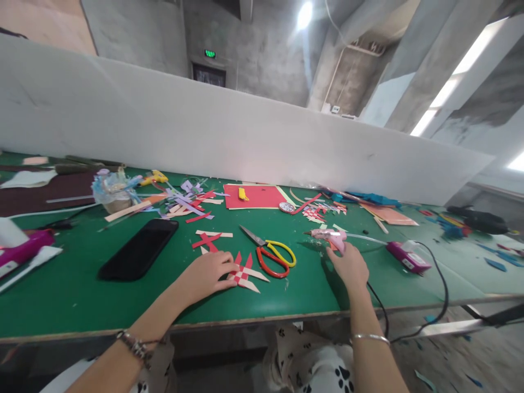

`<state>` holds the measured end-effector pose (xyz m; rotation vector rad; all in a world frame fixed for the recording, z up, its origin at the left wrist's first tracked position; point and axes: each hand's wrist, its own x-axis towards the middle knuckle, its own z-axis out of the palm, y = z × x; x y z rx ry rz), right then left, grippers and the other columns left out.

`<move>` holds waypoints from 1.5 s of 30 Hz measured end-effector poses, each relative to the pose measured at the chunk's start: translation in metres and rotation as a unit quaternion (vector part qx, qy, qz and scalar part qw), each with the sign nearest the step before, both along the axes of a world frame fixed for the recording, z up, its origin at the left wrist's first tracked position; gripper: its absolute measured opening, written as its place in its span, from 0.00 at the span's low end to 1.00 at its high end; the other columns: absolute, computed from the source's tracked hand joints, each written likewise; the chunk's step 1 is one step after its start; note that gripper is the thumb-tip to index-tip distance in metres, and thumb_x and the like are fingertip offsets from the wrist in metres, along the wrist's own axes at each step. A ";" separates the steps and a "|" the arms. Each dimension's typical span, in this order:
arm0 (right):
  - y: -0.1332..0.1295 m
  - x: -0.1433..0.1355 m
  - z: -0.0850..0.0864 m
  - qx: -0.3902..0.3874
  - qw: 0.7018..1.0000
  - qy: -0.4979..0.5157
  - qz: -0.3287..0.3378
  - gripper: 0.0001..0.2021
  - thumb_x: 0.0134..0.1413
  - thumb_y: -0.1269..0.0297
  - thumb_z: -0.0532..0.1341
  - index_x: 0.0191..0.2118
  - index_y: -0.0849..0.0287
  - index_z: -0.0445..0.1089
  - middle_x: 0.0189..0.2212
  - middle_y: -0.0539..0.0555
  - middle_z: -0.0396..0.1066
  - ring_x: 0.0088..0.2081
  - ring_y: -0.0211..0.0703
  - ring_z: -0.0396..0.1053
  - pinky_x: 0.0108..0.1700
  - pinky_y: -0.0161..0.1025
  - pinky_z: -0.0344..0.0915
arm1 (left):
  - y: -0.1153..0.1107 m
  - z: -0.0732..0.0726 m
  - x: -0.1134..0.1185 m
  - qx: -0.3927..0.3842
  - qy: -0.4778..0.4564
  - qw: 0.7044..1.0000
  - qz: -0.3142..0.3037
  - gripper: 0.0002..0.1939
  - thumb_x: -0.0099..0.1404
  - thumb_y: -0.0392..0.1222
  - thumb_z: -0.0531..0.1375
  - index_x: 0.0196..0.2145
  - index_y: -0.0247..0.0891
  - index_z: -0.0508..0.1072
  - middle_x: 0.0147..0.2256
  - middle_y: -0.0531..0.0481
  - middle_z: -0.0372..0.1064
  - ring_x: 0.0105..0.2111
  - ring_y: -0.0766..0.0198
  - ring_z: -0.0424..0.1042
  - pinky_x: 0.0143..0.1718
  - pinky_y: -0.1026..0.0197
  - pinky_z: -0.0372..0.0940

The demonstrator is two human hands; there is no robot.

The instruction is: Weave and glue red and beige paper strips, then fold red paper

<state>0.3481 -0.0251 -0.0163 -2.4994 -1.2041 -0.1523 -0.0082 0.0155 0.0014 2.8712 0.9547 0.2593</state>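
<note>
My left hand (213, 274) has its fingers closed on the left edge of a small woven piece of red and cream strips (243, 276), which lies flat on the green table. My right hand (347, 263) grips the handle of a pink glue gun (332, 237), its nozzle pointing left. Between the hands lie scissors (272, 257) with one red and one yellow handle, blades toward the upper left. Just beyond my left hand, loose red and cream strips (209, 239) cross one another.
A black phone (139, 249) lies left on the green table (123, 311). Farther back are red paper (262, 197) with a yellow cutter (243, 194), and strip piles (188, 202). A magenta box (408, 257) with a black cable sits right. A white partition (245, 136) stands behind.
</note>
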 end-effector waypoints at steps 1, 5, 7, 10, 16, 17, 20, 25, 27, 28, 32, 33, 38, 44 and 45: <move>-0.001 -0.002 0.002 0.014 1.000 -0.009 -0.007 0.19 0.51 0.49 0.50 0.42 0.58 0.63 0.38 0.57 0.66 0.37 0.47 0.68 0.33 0.39 0.60 | 0.001 -0.002 -0.001 0.015 0.002 1.000 -0.010 0.15 0.65 0.49 0.50 0.41 0.42 0.72 0.37 0.49 0.68 0.35 0.62 0.67 0.34 0.62 0.57; -0.004 -0.008 0.007 0.057 0.996 -0.061 -0.016 0.21 0.52 0.50 0.51 0.45 0.59 0.62 0.39 0.57 0.66 0.37 0.47 0.67 0.32 0.38 0.58 | 0.003 -0.005 -0.003 0.067 0.005 0.997 -0.038 0.16 0.67 0.46 0.47 0.38 0.43 0.73 0.36 0.49 0.69 0.33 0.64 0.68 0.35 0.62 0.57; -0.005 -0.009 0.008 0.092 0.991 -0.096 -0.017 0.21 0.52 0.50 0.51 0.47 0.60 0.61 0.40 0.58 0.65 0.36 0.47 0.67 0.31 0.38 0.58 | 0.002 -0.004 -0.004 0.073 0.007 0.997 -0.038 0.15 0.67 0.44 0.47 0.38 0.44 0.73 0.36 0.49 0.69 0.33 0.64 0.68 0.35 0.62 0.57; -0.005 -0.007 0.007 0.127 0.984 -0.126 -0.020 0.23 0.53 0.50 0.50 0.49 0.60 0.59 0.41 0.58 0.65 0.36 0.47 0.67 0.31 0.38 0.57 | 0.001 -0.003 -0.004 0.070 0.002 0.997 -0.038 0.13 0.66 0.42 0.49 0.39 0.45 0.73 0.37 0.50 0.69 0.34 0.63 0.68 0.35 0.62 0.57; -0.001 0.013 -0.006 0.021 0.995 -0.089 -0.030 0.21 0.52 0.51 0.51 0.45 0.61 0.61 0.39 0.59 0.66 0.37 0.49 0.68 0.33 0.40 0.60 | 0.001 -0.001 -0.005 0.055 -0.011 0.998 -0.035 0.14 0.65 0.40 0.48 0.39 0.46 0.73 0.36 0.50 0.69 0.32 0.64 0.68 0.34 0.63 0.57; 0.000 0.016 -0.009 0.003 0.996 -0.082 -0.034 0.20 0.52 0.51 0.51 0.45 0.61 0.61 0.39 0.59 0.66 0.38 0.49 0.68 0.33 0.40 0.60 | 0.001 -0.001 -0.006 0.050 -0.015 0.998 -0.033 0.14 0.65 0.39 0.48 0.39 0.46 0.73 0.36 0.50 0.69 0.32 0.64 0.68 0.34 0.63 0.57; 0.001 0.022 -0.015 -0.036 0.997 -0.064 -0.034 0.20 0.53 0.51 0.50 0.43 0.62 0.62 0.39 0.60 0.66 0.39 0.50 0.68 0.35 0.41 0.62 | 0.000 0.001 -0.007 0.021 -0.037 0.999 -0.028 0.13 0.64 0.39 0.49 0.39 0.45 0.73 0.36 0.50 0.68 0.34 0.64 0.67 0.35 0.64 0.57; 0.002 0.019 -0.018 -0.061 0.996 -0.063 -0.033 0.21 0.52 0.51 0.51 0.42 0.65 0.63 0.38 0.62 0.67 0.41 0.53 0.67 0.36 0.43 0.62 | -0.006 0.004 -0.002 -0.016 -0.054 0.998 0.006 0.13 0.63 0.45 0.49 0.38 0.43 0.72 0.36 0.50 0.67 0.34 0.63 0.67 0.35 0.63 0.58; 0.002 0.016 -0.017 -0.065 0.994 -0.075 -0.038 0.22 0.51 0.50 0.52 0.43 0.66 0.64 0.38 0.63 0.67 0.42 0.56 0.65 0.36 0.44 0.61 | -0.008 0.002 0.004 -0.016 -0.057 0.997 0.051 0.16 0.63 0.50 0.49 0.39 0.40 0.70 0.36 0.48 0.67 0.34 0.60 0.67 0.34 0.61 0.59; 0.001 0.014 -0.016 -0.062 0.994 -0.083 -0.041 0.23 0.51 0.50 0.52 0.43 0.66 0.64 0.38 0.63 0.66 0.42 0.57 0.65 0.36 0.45 0.61 | -0.009 0.001 0.007 -0.013 -0.059 0.995 0.077 0.18 0.62 0.53 0.49 0.40 0.38 0.69 0.37 0.47 0.66 0.36 0.58 0.67 0.34 0.60 0.59; -0.002 0.000 -0.004 0.045 0.988 -0.138 -0.045 0.23 0.52 0.52 0.52 0.46 0.67 0.64 0.39 0.65 0.65 0.43 0.57 0.62 0.37 0.44 0.60 | -0.010 -0.005 0.016 0.000 -0.055 0.989 0.139 0.20 0.57 0.55 0.55 0.38 0.35 0.67 0.39 0.44 0.65 0.40 0.53 0.66 0.41 0.52 0.58; -0.002 -0.005 0.000 0.088 0.984 -0.149 -0.037 0.22 0.53 0.54 0.51 0.47 0.66 0.63 0.40 0.65 0.64 0.43 0.56 0.61 0.38 0.44 0.59 | -0.010 -0.005 0.017 -0.007 -0.055 0.988 0.147 0.18 0.57 0.54 0.55 0.37 0.36 0.67 0.39 0.44 0.65 0.40 0.53 0.66 0.43 0.50 0.56; 0.002 -0.041 0.017 0.252 0.959 -0.081 0.101 0.14 0.53 0.60 0.51 0.42 0.62 0.64 0.39 0.59 0.64 0.42 0.49 0.61 0.44 0.42 0.58 | -0.008 -0.006 0.022 -0.083 -0.089 0.973 0.195 0.16 0.52 0.52 0.58 0.33 0.38 0.63 0.36 0.49 0.64 0.38 0.54 0.65 0.44 0.47 0.53; 0.009 -0.086 0.017 0.340 0.876 0.167 0.299 0.10 0.52 0.61 0.53 0.39 0.59 0.62 0.32 0.54 0.63 0.36 0.43 0.63 0.41 0.42 0.62 | -0.009 0.003 0.025 -0.206 -0.144 0.951 0.181 0.11 0.57 0.49 0.51 0.29 0.39 0.64 0.23 0.57 0.62 0.26 0.64 0.62 0.40 0.56 0.55; 0.009 -0.093 0.018 0.335 0.858 0.210 0.329 0.10 0.52 0.62 0.53 0.40 0.59 0.62 0.31 0.53 0.63 0.35 0.42 0.63 0.41 0.41 0.62 | -0.009 0.005 0.025 -0.227 -0.168 0.944 0.168 0.13 0.58 0.50 0.50 0.28 0.39 0.65 0.23 0.56 0.63 0.26 0.64 0.62 0.37 0.60 0.56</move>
